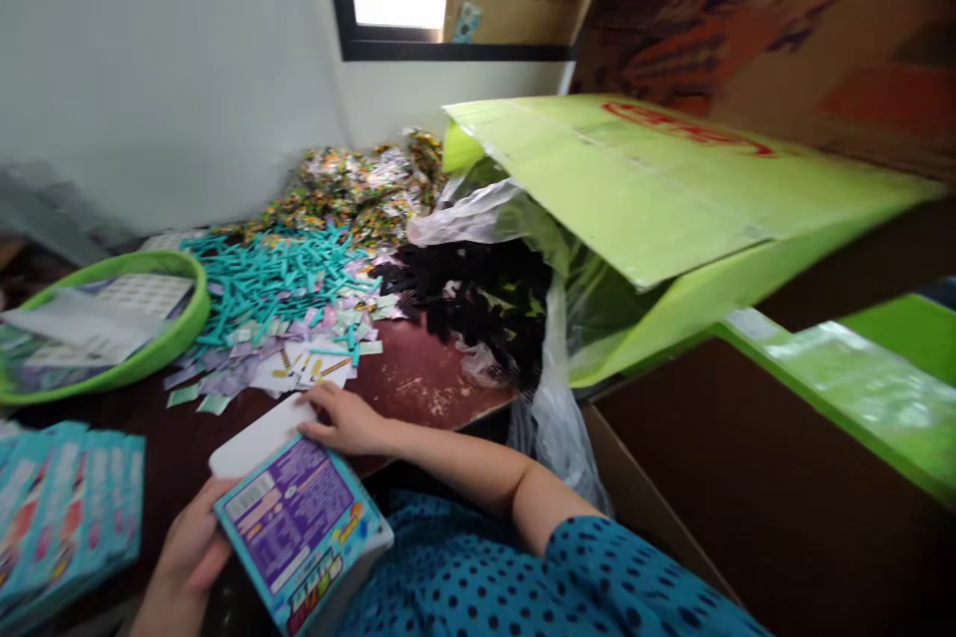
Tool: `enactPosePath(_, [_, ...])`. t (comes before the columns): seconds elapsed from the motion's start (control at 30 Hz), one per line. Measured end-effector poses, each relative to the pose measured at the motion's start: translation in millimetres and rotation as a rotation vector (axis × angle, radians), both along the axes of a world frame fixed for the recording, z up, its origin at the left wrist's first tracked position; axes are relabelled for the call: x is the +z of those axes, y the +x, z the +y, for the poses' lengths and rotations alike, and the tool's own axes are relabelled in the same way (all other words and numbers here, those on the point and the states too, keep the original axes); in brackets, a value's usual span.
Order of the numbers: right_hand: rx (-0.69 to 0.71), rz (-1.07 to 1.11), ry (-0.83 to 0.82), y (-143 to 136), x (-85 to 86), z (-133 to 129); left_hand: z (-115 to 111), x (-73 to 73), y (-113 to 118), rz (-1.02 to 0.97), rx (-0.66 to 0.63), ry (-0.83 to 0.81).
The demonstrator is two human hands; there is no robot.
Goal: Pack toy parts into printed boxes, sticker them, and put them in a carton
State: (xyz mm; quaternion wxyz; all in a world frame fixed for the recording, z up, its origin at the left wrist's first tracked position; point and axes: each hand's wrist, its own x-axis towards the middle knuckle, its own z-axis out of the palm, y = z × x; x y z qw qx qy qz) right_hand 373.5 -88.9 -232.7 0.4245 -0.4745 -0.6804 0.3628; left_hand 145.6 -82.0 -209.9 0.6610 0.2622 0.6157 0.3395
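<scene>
A teal and purple printed carton (295, 523) tilts in front of my body, its white flap (258, 438) standing open at the far end. Wrapped around the carton's left side is my left hand (186, 537), fingers closed on it. My right hand (348, 418) grips the upper corner by the flap, thumb against the printed side. Just beyond it lie white cards with gold and brown strips (303, 366). Behind these are a heap of teal plastic sticks (273, 279) and scattered small purple and green packets (231, 363). What the carton contains is hidden.
On the left stand a green-rimmed basket (198, 304) of sheets and a row of teal cartons (71, 508). Colourful foil packets (365, 189) pile against the wall. Black pieces (478, 294) spill from a plastic-lined green carton (634, 189); a large cardboard box (747, 478) is at the right.
</scene>
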Motion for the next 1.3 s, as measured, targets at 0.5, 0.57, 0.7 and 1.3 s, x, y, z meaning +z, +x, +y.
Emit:
enactPosePath(0.5, [0.246,-0.048,-0.134,-15,-4.3,-22,-39,-32.4,21,-0.266,0.077,0.095])
enactPosePath(0.57, [0.245,-0.034,-0.245,-12,-2.0,-22,-42,-32.6,24,-0.284,0.062,0.107])
enactPosePath(0.7, [0.398,0.008,-0.357,4,9.1,-13,-43,-27.6,34,-0.282,0.035,0.132])
enactPosePath(1.3, [0.434,-0.097,-0.279,17,-9.2,-17,-63,-52.0,34,-0.092,-0.042,0.581])
